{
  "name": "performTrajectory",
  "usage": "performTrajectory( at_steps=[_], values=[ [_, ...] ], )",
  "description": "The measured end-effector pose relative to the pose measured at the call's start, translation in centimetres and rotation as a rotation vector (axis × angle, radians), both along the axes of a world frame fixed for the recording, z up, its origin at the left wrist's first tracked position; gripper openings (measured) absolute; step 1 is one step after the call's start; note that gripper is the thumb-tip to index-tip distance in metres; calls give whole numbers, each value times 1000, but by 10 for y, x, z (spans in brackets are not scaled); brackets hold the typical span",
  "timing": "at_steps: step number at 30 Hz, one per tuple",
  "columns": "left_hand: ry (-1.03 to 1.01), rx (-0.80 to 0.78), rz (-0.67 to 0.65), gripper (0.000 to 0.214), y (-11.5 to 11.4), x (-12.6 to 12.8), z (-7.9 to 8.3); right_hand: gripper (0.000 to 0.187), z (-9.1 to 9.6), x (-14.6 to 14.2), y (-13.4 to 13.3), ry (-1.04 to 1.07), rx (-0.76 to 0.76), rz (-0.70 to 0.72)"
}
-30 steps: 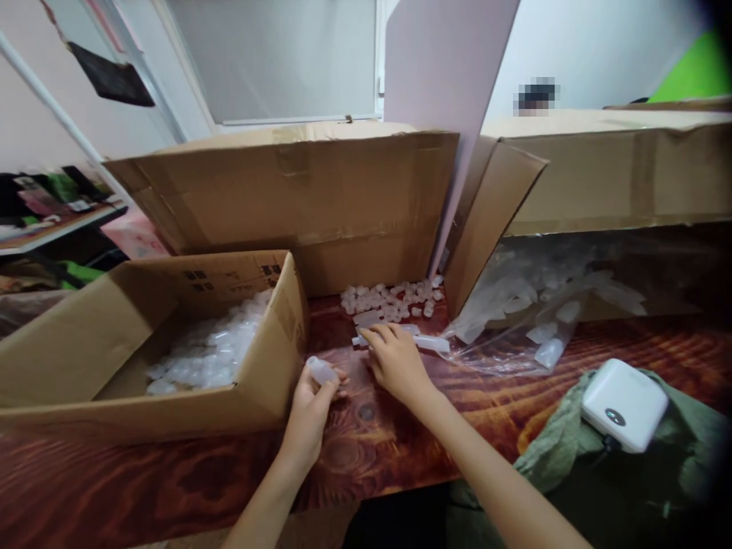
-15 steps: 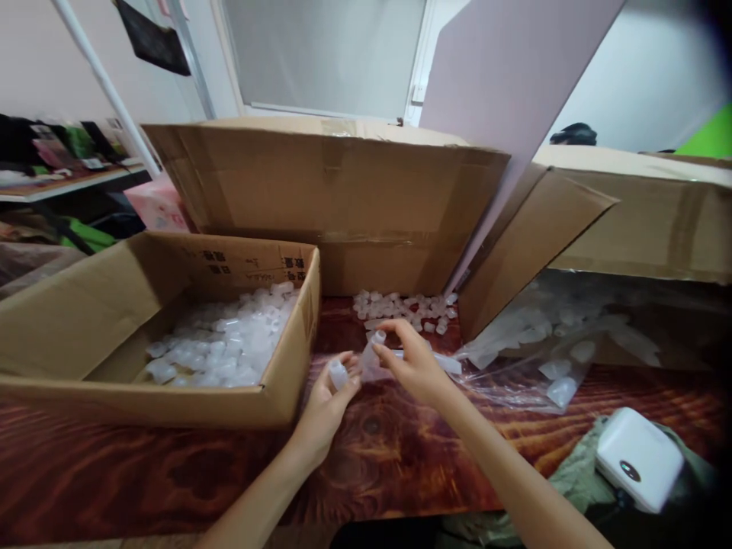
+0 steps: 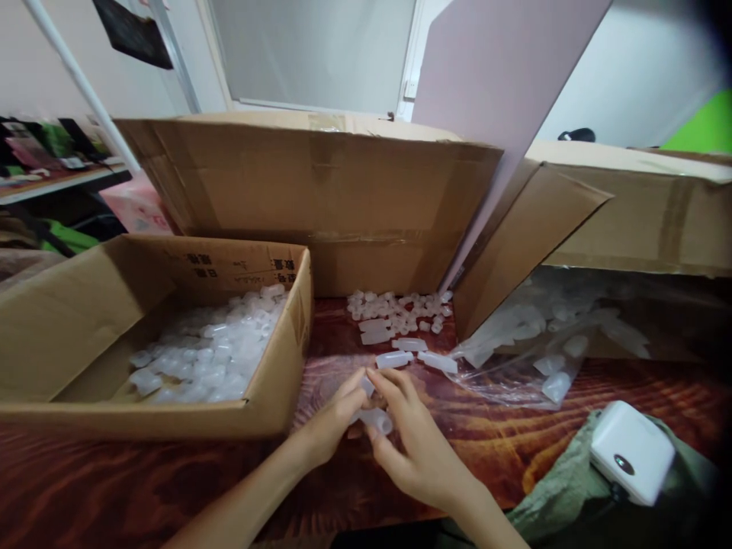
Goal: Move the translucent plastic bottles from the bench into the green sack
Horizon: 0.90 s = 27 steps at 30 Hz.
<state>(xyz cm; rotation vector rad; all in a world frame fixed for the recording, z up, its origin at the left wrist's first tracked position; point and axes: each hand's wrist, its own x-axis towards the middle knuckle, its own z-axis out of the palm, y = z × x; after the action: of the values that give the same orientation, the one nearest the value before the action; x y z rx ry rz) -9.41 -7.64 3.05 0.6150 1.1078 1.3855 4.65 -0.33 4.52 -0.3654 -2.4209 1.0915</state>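
Note:
My left hand (image 3: 332, 423) and my right hand (image 3: 412, 438) meet low over the table, fingertips nearly touching. Between them is a small translucent plastic bottle (image 3: 374, 419), its round open neck pointing right. The left fingers are closed around its body, while the right thumb and fingers curl about the neck end. Another whitish piece shows between the fingertips, partly hidden, and I cannot tell whether it is separate. Just beyond the hands lie several similar bottles (image 3: 394, 359), with a cluster of small white caps (image 3: 400, 309) behind them.
To the left stands an open cardboard box (image 3: 171, 419) holding many translucent pieces. A tall carton (image 3: 320, 191) closes off the back. On the right, a clear plastic bag (image 3: 503, 381) of bottles spills from another carton (image 3: 634, 221). A white device (image 3: 632, 450) rests on green cloth (image 3: 554, 488).
Both hands have come together, nearer to me. My right hand has brought its bottle down to the left hand, which held a white piece. The view has shifted slightly.

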Motion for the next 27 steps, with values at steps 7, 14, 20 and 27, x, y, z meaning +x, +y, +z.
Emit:
performTrajectory(
  at_steps=[7, 14, 20, 27],
  values=[
    [-151, -102, -169, 28, 3, -1, 7, 40, -8, -1, -11, 79, 66, -91],
    [-531, -172, 36, 20, 11, 10, -8, 21, -25, -13, -6, 287, 478, -424],
    [-612, -203, 195, 21, 17, 18, -11, 24, -31, -31, -12, 342, 623, -481],
    [-627, -54, 359, 25, 20, 7, -17, 17, -19, -47, -23, 188, 568, -363]
  ],
)
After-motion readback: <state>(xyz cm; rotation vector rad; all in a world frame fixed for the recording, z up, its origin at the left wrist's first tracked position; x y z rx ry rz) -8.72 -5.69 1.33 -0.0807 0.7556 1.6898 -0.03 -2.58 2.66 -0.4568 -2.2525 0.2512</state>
